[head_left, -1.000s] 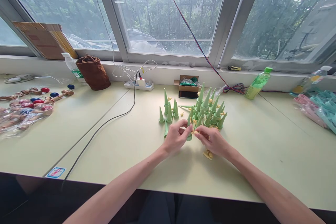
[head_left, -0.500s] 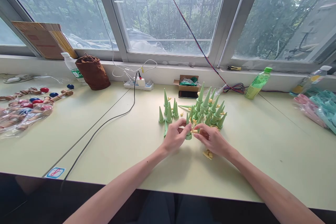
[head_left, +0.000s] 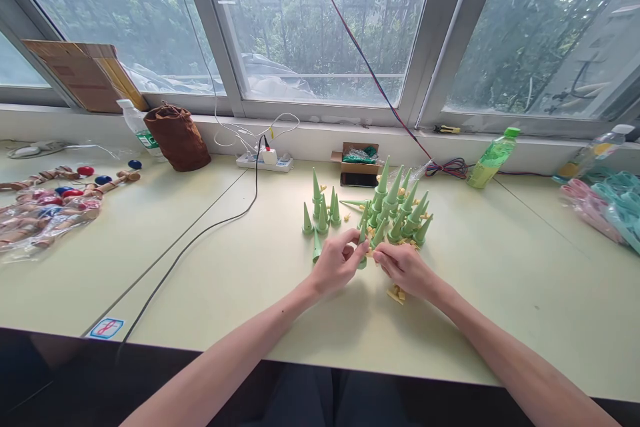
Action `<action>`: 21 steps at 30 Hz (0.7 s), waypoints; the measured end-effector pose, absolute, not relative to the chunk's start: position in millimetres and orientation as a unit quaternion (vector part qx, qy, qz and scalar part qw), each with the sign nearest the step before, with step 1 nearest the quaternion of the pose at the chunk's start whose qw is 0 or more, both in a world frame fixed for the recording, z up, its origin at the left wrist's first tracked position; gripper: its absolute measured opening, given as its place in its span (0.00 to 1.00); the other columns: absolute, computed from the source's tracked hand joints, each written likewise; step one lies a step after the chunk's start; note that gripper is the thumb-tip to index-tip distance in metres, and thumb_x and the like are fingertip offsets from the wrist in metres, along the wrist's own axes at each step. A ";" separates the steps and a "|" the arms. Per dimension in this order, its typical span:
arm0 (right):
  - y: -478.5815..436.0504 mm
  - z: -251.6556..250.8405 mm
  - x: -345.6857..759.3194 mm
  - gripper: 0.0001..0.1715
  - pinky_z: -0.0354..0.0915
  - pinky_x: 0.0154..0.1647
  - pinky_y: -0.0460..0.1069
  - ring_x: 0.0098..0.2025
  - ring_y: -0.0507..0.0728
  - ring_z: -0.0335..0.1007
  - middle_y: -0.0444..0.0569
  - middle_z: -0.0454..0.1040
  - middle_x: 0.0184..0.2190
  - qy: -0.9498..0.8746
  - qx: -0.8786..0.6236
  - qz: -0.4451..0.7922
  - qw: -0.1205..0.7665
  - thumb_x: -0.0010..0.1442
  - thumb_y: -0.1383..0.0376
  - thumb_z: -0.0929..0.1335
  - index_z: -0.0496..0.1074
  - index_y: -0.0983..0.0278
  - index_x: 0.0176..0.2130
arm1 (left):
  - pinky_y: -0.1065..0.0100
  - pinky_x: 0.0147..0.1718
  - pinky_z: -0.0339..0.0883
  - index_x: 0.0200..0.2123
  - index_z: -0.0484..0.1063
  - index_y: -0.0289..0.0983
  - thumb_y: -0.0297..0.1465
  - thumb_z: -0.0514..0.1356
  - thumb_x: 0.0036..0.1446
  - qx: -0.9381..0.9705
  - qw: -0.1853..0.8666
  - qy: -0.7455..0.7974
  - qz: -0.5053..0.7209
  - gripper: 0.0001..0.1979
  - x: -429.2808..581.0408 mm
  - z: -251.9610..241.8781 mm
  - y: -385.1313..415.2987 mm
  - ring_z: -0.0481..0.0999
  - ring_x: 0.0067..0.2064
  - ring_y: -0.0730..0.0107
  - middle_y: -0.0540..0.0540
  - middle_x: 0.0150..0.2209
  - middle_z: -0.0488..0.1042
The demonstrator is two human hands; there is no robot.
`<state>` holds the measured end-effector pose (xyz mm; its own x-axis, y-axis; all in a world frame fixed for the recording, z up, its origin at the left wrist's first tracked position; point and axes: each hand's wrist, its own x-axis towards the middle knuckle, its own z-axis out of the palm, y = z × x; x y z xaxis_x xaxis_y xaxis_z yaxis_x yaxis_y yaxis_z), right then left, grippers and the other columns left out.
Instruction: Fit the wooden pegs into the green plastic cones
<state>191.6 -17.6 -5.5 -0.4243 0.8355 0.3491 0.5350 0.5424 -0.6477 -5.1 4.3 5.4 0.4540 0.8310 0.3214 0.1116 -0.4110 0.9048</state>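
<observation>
My left hand [head_left: 341, 259] is closed around a small green plastic cone [head_left: 363, 233], held nearly upright just in front of the other cones. Close on its right, my right hand [head_left: 404, 268] pinches a small yellow piece [head_left: 371, 253] against the cone's side. Fingers cover most of that piece. Behind both hands stands a cluster of green cones [head_left: 393, 195] with small yellow parts among them. A smaller group of green cones [head_left: 323, 215] is to the left. Several loose yellow pieces [head_left: 396, 293] lie on the table below my right hand.
At the back are a small open cardboard box [head_left: 359, 163], a dark phone [head_left: 358, 179] and a power strip [head_left: 280, 165]. A black cable [head_left: 210, 223] crosses the table. Bagged wooden toys [head_left: 50, 213] lie left; a green bottle [head_left: 493, 159] and teal and pink items [head_left: 613, 203] are right.
The cone in my left hand has shifted slightly to the right. My right hand's fingers have curled tighter around the yellow piece, which is now closer to the cone.
</observation>
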 end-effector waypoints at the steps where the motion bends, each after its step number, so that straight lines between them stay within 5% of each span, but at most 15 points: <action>1: -17.6 -5.6 191.6 0.21 0.52 0.23 0.46 0.18 0.49 0.51 0.38 0.56 0.17 -0.813 -0.421 0.227 0.330 0.72 0.59 0.57 0.62 0.62 0.28 | 0.72 0.18 0.45 0.34 0.66 0.35 0.40 0.55 0.66 0.733 0.437 0.320 0.411 0.14 -5.0 5.4 4.4 0.54 0.19 0.84 0.51 0.30 0.66; 11: -16.1 -8.4 190.3 0.09 0.57 0.25 0.45 0.20 0.50 0.56 0.39 0.66 0.21 -0.790 -0.433 0.224 0.371 0.67 0.59 0.64 0.67 0.62 0.43 | 0.74 0.19 0.54 0.35 0.69 0.34 0.40 0.57 0.65 0.687 0.467 0.347 0.435 0.14 -3.2 8.9 7.0 0.61 0.23 0.81 0.50 0.31 0.67; 21: -16.9 -6.8 190.5 0.14 0.53 0.25 0.46 0.21 0.50 0.53 0.39 0.60 0.20 -0.802 -0.423 0.238 0.348 0.69 0.62 0.61 0.61 0.61 0.30 | 0.73 0.17 0.46 0.34 0.67 0.34 0.39 0.56 0.66 0.720 0.446 0.331 0.416 0.14 -5.0 5.9 6.7 0.53 0.19 0.85 0.51 0.30 0.66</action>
<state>190.5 -16.9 -6.8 -0.4005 0.8441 0.3565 0.5124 0.5289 -0.6765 -5.0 6.7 5.9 0.4343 0.8479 0.3041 0.1063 -0.3835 0.9174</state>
